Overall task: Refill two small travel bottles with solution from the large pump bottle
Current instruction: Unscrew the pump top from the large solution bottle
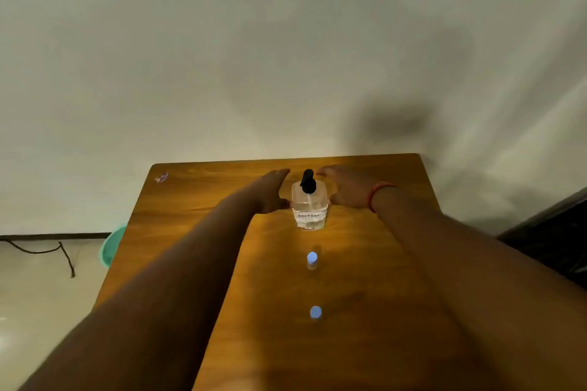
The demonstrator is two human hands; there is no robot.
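A clear pump bottle (309, 206) with a black pump head and a white label stands upright near the far end of the wooden table (197, 200). My left hand (273, 190) lies just left of it and my right hand (346, 187) just right of it, both with fingers stretched out; whether they touch the bottle is unclear. Two small travel bottles with pale blue caps stand closer to me in a line: the farther travel bottle (312, 260) and the nearer travel bottle (315, 313).
A pale wall rises right behind the table's far edge. A green round object (112, 247) sits on the floor at the left, beside a dark cable (63, 254). A small sticker (162, 177) marks the table's far left corner. Dark furniture (556, 241) stands right.
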